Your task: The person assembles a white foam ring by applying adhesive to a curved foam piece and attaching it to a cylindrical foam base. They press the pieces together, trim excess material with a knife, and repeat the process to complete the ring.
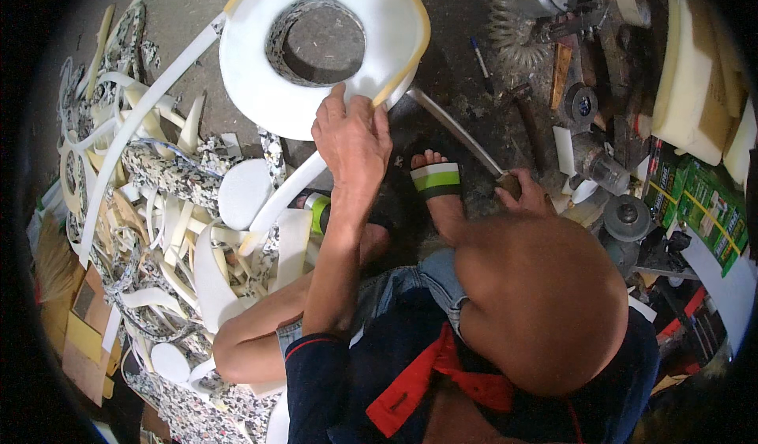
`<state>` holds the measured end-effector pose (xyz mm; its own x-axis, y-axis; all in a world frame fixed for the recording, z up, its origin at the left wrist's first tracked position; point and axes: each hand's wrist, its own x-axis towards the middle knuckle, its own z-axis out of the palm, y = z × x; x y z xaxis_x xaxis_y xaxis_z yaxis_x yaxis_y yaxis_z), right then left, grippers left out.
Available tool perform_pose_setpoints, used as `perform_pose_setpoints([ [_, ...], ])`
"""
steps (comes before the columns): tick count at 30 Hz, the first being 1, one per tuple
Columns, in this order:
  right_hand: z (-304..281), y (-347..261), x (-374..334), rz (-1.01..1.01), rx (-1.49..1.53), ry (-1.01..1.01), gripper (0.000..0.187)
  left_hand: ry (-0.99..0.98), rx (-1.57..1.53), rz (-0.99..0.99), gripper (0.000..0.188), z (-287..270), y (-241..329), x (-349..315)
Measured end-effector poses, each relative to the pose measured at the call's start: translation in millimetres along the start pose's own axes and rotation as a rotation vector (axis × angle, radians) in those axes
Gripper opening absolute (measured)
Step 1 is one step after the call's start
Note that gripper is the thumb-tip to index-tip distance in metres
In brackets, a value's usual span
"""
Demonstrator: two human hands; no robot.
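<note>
A thick white foam ring with a round hole and a yellowish outer band lies at the top middle, speckled foam showing inside the hole. At its near rim my left hand grips the edge, fingers bent over the top face. Pale foam strips trail from the ring, one long strip to the left and a shorter strip below my left wrist. My right hand is closed round the handle of a long narrow-bladed knife. The blade's far end meets the ring's lower right edge.
A heap of foam offcuts fills the left side. Right of my feet lie a coiled air hose, a pen, a tape roll, a clear jar, green packets and yellow foam blocks.
</note>
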<state>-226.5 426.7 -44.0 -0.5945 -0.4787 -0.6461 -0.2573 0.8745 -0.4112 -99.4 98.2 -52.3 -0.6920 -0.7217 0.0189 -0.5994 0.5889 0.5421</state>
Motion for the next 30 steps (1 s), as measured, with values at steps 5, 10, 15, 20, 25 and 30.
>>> perform_pose_setpoints([
  [5,12.3,-5.1,9.8,0.011,-0.043,0.001,0.05,-0.024,0.037,0.094,0.023,-0.7,16.2,-12.0],
  [10,6.7,3.5,-3.8,0.04,-0.066,-0.034,0.049,-0.029,0.024,0.06,0.022,9.1,22.6,-20.0],
  [15,13.4,-11.8,14.3,-0.135,-0.037,0.064,0.048,-0.017,-0.013,0.058,0.022,17.0,25.8,-23.7],
  [20,18.7,-44.9,51.4,-0.186,0.053,0.103,0.045,-0.027,-0.052,0.049,0.022,23.2,27.9,-27.1],
  [25,14.5,-61.7,63.5,-0.323,0.07,0.23,0.04,-0.035,-0.066,0.06,0.022,26.9,29.2,-30.6],
  [30,9.4,-74.4,88.3,-0.322,0.074,0.246,0.04,-0.006,-0.088,0.059,0.024,27.1,32.8,-30.2],
])
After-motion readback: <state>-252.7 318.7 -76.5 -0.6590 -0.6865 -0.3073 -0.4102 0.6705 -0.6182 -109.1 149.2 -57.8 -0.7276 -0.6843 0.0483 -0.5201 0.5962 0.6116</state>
